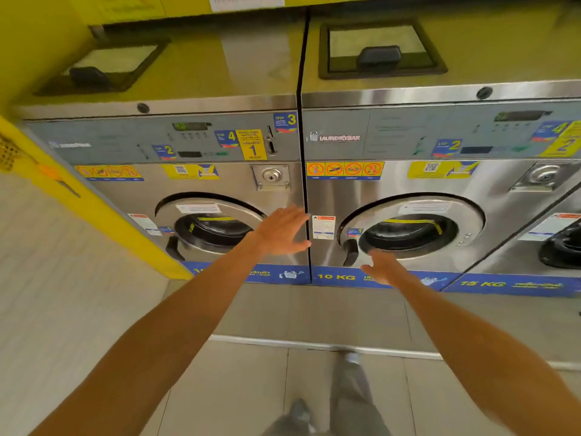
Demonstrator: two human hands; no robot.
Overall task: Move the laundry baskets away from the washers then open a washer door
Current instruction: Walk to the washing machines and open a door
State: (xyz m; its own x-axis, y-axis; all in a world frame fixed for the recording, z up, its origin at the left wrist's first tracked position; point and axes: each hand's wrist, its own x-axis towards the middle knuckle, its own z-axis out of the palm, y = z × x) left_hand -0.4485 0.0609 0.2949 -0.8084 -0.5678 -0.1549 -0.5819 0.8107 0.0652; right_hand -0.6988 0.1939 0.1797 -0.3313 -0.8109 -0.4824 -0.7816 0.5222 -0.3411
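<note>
Head view shows two stainless steel front-loading washers side by side, each with a round glass door. Left washer (176, 190) fills the middle left of the frame, and the right washer (440, 184) fills the middle right. Both round doors look closed. No laundry basket is clearly seen in front of the machines; only a bit of yellow mesh (8, 152) shows at the left edge, and I cannot tell what it is. So I judge that the basket step is done and the door step is now in hand.

The left hand (279, 231) is in the centre of the frame, over the seam between the two washers, with its grip open and the fingers spread, holding nothing. The right hand (382, 267) is lower, just beside the black lever handle (350, 253) at the left side of the right washer's round door (412, 231). Its grip is also open and empty, not yet touching the handle as far as I can see.

The next move, I think, calls for the right hand to close around this handle, then pull so the door swings outward.
</note>
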